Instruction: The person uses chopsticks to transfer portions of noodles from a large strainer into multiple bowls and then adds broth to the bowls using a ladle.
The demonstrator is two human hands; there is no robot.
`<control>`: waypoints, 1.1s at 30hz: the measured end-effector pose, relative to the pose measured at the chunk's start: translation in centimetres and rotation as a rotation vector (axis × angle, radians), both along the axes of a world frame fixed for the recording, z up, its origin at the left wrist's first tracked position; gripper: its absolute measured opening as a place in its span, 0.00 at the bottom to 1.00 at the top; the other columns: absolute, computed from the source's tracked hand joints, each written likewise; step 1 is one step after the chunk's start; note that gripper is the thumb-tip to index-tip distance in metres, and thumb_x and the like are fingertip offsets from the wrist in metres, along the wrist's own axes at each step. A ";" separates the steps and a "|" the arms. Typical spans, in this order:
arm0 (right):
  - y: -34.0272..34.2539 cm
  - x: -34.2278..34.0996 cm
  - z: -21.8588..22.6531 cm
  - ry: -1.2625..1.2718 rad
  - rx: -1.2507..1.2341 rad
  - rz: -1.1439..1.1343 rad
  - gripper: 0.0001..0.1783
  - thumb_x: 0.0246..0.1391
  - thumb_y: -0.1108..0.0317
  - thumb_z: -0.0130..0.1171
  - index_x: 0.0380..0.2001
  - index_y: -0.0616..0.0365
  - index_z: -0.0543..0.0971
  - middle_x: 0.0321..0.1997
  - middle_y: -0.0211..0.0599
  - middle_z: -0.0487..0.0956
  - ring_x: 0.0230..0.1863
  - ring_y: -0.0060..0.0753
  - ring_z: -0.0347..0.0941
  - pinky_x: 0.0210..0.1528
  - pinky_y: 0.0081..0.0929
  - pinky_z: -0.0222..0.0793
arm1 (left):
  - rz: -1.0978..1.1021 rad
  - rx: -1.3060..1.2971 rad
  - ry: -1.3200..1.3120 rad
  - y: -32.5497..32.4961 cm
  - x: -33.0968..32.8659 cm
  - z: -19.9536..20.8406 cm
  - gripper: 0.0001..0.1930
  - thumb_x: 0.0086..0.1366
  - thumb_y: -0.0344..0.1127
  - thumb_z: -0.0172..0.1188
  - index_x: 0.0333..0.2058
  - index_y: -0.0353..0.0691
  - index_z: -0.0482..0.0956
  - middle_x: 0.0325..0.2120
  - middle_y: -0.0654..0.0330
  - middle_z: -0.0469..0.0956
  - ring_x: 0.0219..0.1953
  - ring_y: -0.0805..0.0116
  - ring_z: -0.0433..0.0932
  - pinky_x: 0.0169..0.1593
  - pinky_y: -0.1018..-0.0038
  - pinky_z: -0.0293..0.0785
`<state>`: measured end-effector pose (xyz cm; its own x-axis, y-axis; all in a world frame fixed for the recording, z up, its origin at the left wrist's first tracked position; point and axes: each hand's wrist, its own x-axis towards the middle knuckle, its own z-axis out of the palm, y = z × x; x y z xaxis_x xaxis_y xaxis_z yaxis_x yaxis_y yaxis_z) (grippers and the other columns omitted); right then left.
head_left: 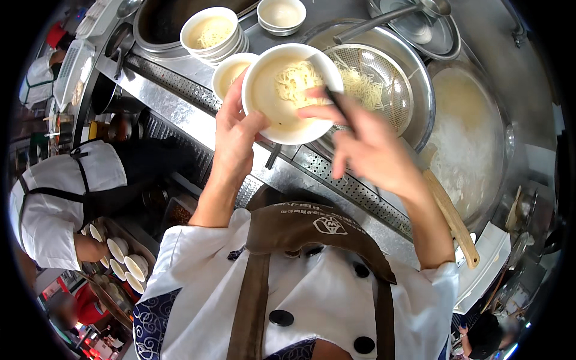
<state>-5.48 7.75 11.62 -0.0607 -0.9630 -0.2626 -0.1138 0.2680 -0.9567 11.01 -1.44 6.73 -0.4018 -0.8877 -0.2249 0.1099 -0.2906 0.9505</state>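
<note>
A white bowl (264,78) with a clump of pale noodles (295,81) in it is tilted slightly over the counter. My left hand (235,123) grips it from the left side, thumb on the rim. My right hand (372,141), smeared by motion, is at the bowl's right rim. Its fingers close on a dark stick-like utensil (343,111), too blurred to name exactly. To the right a mesh strainer (393,90) holds more noodles (360,87) and rests in a large metal basin (427,120). Its wooden handle (450,216) passes beside my right forearm.
Stacked white bowls (207,30), the top one with noodles, stand behind, with smaller bowls (281,15) alongside. A ladle (384,21) lies across the basin. A wide pot of cloudy liquid (468,144) is at right. On the left a person in white (72,180) works near several bowls (129,261).
</note>
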 end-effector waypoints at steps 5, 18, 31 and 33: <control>-1.2 1.4 -2.9 -0.042 0.087 0.138 0.32 0.38 0.79 0.37 0.53 0.58 0.61 0.40 0.37 0.74 0.12 0.20 0.67 0.11 0.17 0.62 | 0.015 -0.023 0.065 0.7 -0.3 1.0 0.35 0.39 0.20 0.45 0.53 0.32 0.59 0.44 0.54 0.68 0.44 0.66 0.70 0.45 0.76 0.68; -0.8 0.3 -3.6 -0.330 0.106 0.095 0.27 0.38 0.80 0.39 0.48 0.64 0.66 0.34 0.41 0.77 0.09 0.17 0.62 0.12 0.14 0.60 | 0.050 -0.032 0.066 0.2 -0.1 0.7 0.34 0.39 0.18 0.45 0.52 0.31 0.61 0.46 0.54 0.66 0.49 0.65 0.66 0.51 0.74 0.62; 3.8 -1.7 -3.7 -0.154 0.090 0.025 0.08 0.44 0.80 0.51 0.30 0.65 0.75 0.24 0.37 0.76 0.19 0.20 0.69 0.21 0.16 0.62 | 0.163 -0.129 0.061 -1.5 1.2 0.6 0.36 0.40 0.17 0.46 0.54 0.33 0.58 0.47 0.55 0.66 0.49 0.65 0.67 0.49 0.74 0.66; 5.0 -1.9 -3.7 0.055 0.187 0.068 0.07 0.44 0.76 0.55 0.30 0.65 0.75 0.26 0.41 0.77 0.23 0.28 0.72 0.26 0.21 0.66 | 0.169 -0.124 0.031 -2.0 1.6 0.2 0.34 0.43 0.17 0.45 0.54 0.34 0.58 0.45 0.55 0.67 0.46 0.67 0.69 0.46 0.76 0.68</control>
<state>-7.33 12.71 7.94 -0.0165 -0.9004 -0.4348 -0.1888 0.4299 -0.8829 12.65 -3.48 6.91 -0.2501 -0.9631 -0.0993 0.1766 -0.1462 0.9734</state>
